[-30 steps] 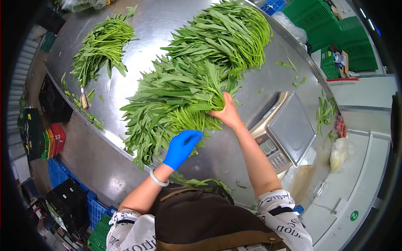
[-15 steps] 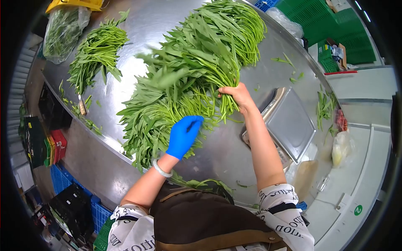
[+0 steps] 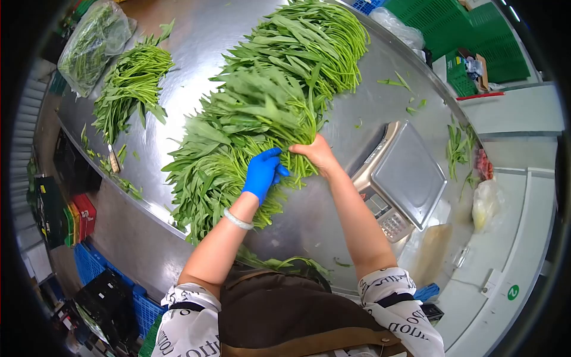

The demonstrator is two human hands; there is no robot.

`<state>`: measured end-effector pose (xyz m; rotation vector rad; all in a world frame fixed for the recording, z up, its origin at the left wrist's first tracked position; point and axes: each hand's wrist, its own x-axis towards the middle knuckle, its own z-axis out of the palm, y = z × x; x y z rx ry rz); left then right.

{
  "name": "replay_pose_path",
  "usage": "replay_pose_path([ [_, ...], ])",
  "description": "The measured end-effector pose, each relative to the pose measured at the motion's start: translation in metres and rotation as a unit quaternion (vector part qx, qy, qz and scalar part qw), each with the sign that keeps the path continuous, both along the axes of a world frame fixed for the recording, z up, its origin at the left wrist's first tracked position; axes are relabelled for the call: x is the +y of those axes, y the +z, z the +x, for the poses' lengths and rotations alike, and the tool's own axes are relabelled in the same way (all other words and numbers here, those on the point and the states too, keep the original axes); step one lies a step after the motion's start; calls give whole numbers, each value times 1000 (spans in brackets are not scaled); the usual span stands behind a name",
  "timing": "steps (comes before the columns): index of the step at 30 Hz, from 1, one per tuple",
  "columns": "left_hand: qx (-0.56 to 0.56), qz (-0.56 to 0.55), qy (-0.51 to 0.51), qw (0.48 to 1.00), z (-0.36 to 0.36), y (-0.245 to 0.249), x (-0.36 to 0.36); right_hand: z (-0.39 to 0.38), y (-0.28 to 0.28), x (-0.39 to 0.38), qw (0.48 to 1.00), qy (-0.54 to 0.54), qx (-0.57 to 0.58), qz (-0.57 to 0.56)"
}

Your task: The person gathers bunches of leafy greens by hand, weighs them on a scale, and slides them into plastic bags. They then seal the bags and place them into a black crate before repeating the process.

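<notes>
Hands (image 3: 291, 162) gripping greens (image 3: 262, 113), long stems, pointed leaves

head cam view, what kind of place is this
Probably a vegetable packing or sorting area: big piles of leafy greens lie on a steel table, a weighing scale sits beside them, and plastic crates are stacked around.

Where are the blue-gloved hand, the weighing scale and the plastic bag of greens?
left hand (image 3: 262, 174): head view, back of the blue glove.
scale (image 3: 409, 174): head view, middle of its flat metal pan.
bag of greens (image 3: 89, 47): head view, middle of the clear plastic.
</notes>
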<state>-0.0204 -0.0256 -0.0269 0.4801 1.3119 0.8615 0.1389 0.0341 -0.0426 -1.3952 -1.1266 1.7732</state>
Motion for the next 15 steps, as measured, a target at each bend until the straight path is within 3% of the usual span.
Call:
replay_pose_path([
  [4,-27,14,-18,999,8,-3,8,-9,-10,-1,998,62,18,-9],
  [7,-20,28,-17,999,9,5,12,-11,-8,2,986,31,-83,139],
  [8,-5,39,-52,998,5,4,12,-6,-4,0,973,24,-164,162],
  [12,26,126,-53,990,9,21,4,-6,22,-6,968,-10,-118,221],
  [15,26,139,-39,989,10,-11,4,-12,28,-11,953,27,-279,118],
])
